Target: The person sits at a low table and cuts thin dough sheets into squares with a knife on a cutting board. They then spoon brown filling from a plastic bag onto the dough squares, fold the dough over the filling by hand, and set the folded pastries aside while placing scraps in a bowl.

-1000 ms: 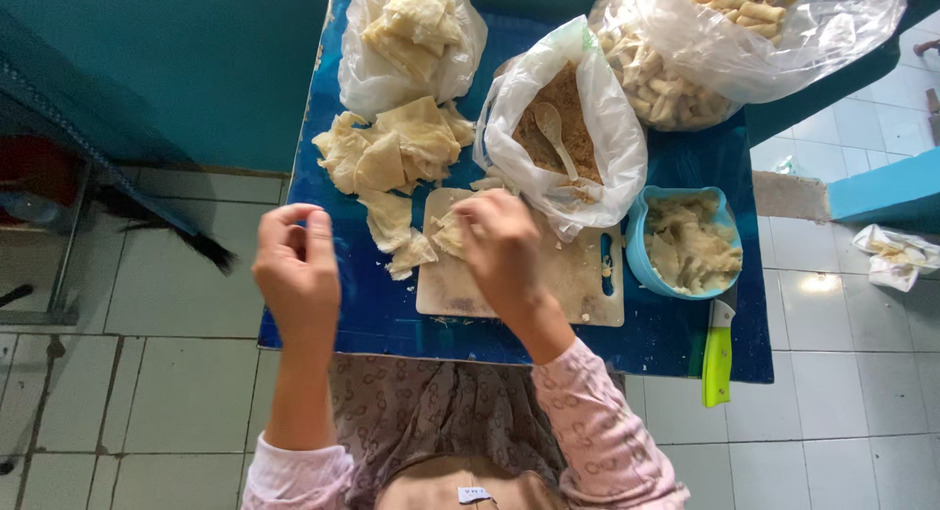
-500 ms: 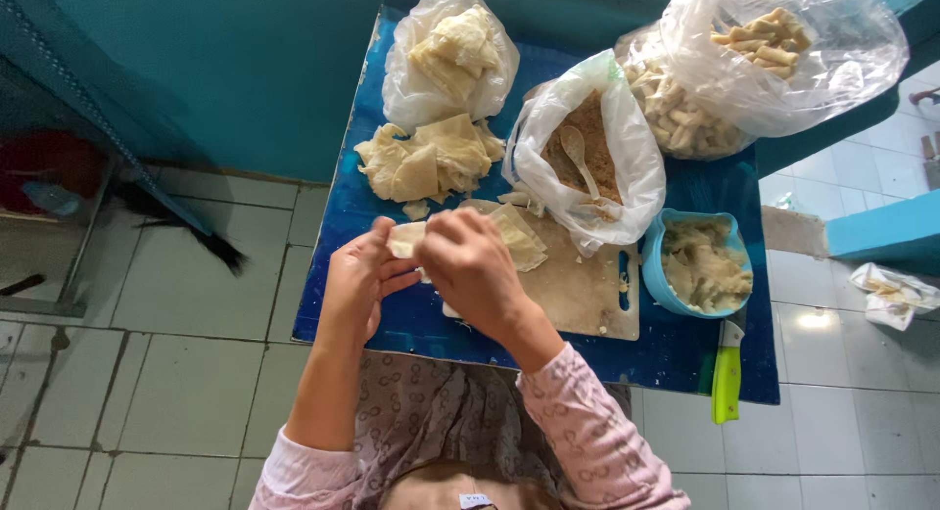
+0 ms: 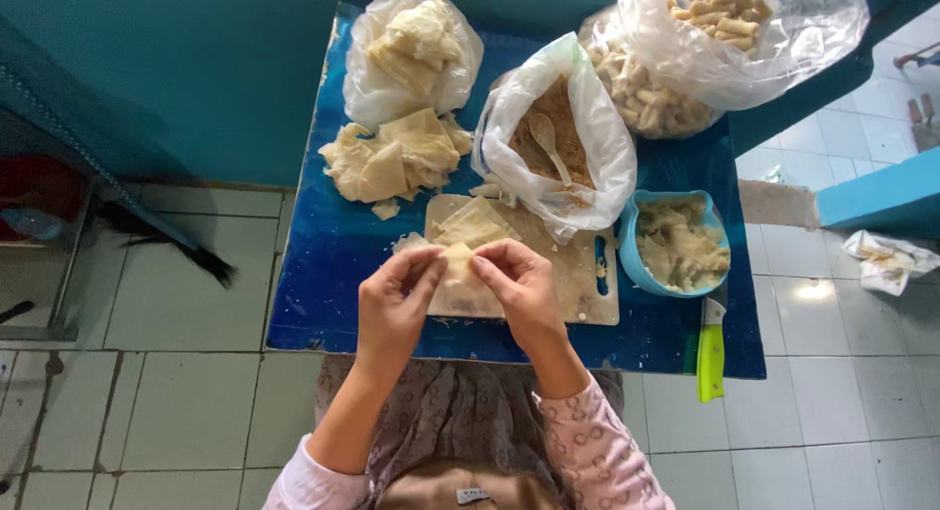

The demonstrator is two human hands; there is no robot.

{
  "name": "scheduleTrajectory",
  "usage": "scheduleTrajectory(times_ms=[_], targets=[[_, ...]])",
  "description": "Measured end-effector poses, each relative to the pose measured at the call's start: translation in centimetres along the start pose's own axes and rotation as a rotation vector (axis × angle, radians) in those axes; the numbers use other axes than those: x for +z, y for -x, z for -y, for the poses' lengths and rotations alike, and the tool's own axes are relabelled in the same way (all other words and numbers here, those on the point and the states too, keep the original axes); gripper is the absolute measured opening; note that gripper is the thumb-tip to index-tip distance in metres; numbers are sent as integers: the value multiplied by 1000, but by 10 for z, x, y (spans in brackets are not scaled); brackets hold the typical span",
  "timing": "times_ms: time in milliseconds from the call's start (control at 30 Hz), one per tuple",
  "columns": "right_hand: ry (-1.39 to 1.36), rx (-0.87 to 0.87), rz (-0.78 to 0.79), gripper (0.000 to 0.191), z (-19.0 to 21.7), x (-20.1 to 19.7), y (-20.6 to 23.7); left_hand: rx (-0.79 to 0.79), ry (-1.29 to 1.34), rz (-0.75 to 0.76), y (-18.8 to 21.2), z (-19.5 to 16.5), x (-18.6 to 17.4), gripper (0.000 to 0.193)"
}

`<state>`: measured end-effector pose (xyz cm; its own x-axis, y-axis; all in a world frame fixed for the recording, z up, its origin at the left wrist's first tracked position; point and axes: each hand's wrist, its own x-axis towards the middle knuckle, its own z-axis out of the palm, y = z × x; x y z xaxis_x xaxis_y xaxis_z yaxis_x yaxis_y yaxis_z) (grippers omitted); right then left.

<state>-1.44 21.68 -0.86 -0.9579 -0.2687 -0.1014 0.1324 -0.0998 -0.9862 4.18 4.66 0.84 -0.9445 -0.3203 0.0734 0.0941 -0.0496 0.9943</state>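
My left hand (image 3: 394, 304) and my right hand (image 3: 519, 290) meet over the near part of a pale cutting board (image 3: 578, 280) and pinch a thin beige wrapper sheet (image 3: 456, 265) between their fingertips. More wrapper sheets (image 3: 475, 224) lie on the board just beyond the hands. An open white bag of brown filling (image 3: 558, 128) with a spoon (image 3: 550, 148) in it stands behind the board.
A blue table (image 3: 323, 265) carries a loose pile of sheets (image 3: 392, 158), a bag of sheets (image 3: 416, 40), two bags of rolled pieces (image 3: 729, 30), and a blue bowl (image 3: 676, 246). A green-handled knife (image 3: 711, 348) lies at the right front edge. Tiled floor surrounds the table.
My left hand came in from the table's left side to join the right hand, and both now hold one sheet over the board, nearer the front edge.
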Motion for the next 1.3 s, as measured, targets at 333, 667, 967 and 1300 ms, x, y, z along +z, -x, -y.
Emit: scheduleTrajectory(times_ms=[333,667,967,1300], targets=[[653,-311,-254,6,20,10,8,147,-556,-49,-6,-7,23,15],[-30,61,-85,16,19,-5,6,-250,104,74,-11,17,1,16],[322,-187,-71,12,46,27,41,-472,581,31,29,0,-16,18],[289,-252,35,9,52,19,82,-483,433,171,59,-33,-17,32]])
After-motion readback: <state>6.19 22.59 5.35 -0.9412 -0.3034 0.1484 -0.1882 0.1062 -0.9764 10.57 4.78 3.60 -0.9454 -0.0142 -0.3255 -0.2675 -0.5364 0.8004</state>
